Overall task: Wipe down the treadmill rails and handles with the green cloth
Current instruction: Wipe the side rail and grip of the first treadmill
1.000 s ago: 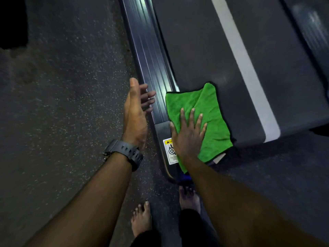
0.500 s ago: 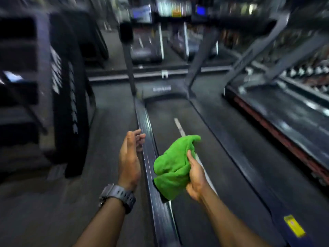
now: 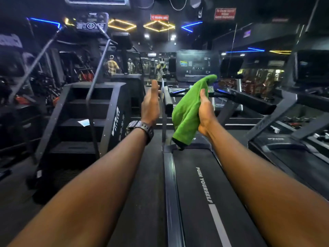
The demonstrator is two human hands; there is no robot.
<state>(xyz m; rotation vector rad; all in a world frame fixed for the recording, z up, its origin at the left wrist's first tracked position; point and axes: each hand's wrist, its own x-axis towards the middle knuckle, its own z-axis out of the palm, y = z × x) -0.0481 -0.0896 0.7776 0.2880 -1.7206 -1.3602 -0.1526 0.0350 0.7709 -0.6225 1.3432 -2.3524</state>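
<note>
Green cloth hangs bunched in the right hand, whose grip is clamped on it, raised above the treadmill's left rail and just before the left handle. Left hand is raised beside it, fingers straight, holding nothing, a watch on its wrist.

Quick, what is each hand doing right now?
Left hand: open, fingers straight, holding nothing.
Right hand: gripping the green cloth, held up in the air.
</note>
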